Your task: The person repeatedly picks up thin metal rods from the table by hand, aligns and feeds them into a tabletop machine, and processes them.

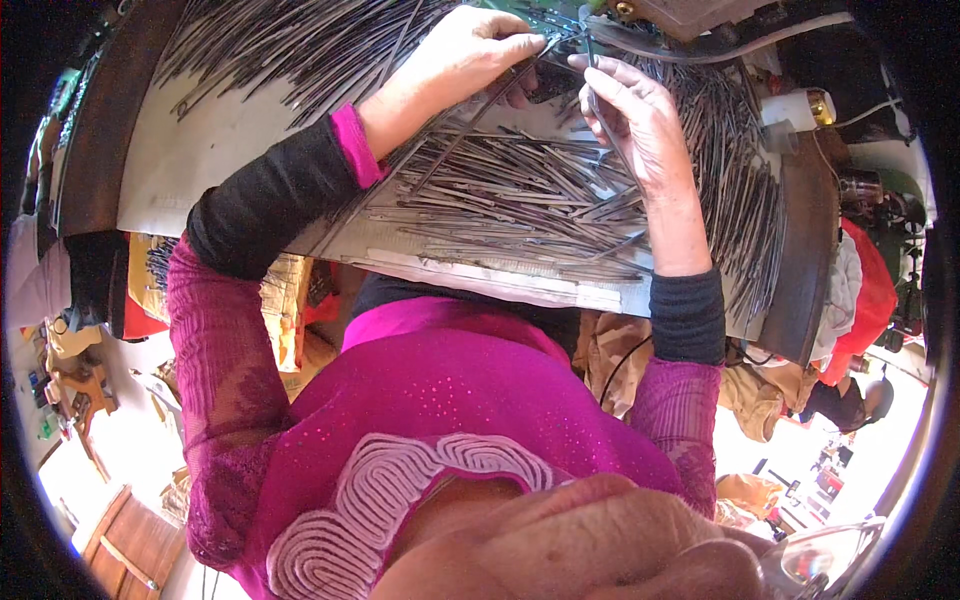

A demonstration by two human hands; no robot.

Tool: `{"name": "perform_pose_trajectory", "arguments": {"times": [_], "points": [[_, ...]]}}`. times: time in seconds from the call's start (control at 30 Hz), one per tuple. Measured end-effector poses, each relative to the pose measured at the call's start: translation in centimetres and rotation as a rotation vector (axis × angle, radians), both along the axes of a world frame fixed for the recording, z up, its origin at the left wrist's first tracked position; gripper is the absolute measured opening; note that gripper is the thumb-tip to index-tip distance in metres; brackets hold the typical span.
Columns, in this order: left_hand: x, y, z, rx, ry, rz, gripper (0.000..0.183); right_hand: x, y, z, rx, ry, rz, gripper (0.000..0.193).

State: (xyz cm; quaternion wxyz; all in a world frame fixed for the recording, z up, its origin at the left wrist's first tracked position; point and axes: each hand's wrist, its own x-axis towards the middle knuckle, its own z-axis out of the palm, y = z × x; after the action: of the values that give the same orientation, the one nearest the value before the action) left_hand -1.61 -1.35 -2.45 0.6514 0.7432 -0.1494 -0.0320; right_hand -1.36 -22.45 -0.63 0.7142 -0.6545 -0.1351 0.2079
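Observation:
At the far side of the work table (160,180), my left hand (465,50) is closed, thumb and forefinger pinched on a thin dark metal rod (478,112) that seems to slant down toward the near left. Its far end sits among small metal parts that are too small to make out. My right hand (640,115), just right of it, pinches another thin dark rod (590,52), which runs down along the palm. Between and below both hands lies a loose pile of similar rods (510,190).
More rods (310,50) lie at the far left, and a dense heap of them (740,190) covers the right side. Dark wooden edges (805,270) bound the table. A grey cable (740,50) crosses the far right, near a white cylinder with a brass-coloured end (800,108).

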Motion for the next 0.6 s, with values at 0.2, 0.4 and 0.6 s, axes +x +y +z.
{"name": "perform_pose_trajectory", "arguments": {"times": [0.2, 0.4, 0.6], "points": [[-0.8, 0.7, 1.1, 0.026, 0.137, -0.128, 0.034, -1.0, -0.5, 0.3, -0.009, 0.036, -0.007, 0.026], [-0.9, -0.7, 0.7, 0.259, -0.119, 0.106, 0.029, -1.5, -0.6, 0.2, -0.088, -0.024, -0.071, 0.026], [-0.3, 1.1, 0.2, 0.100, -0.072, -0.301, 0.031, -1.4, -0.7, 0.4, -0.032, 0.012, -0.031, 0.025]]}}
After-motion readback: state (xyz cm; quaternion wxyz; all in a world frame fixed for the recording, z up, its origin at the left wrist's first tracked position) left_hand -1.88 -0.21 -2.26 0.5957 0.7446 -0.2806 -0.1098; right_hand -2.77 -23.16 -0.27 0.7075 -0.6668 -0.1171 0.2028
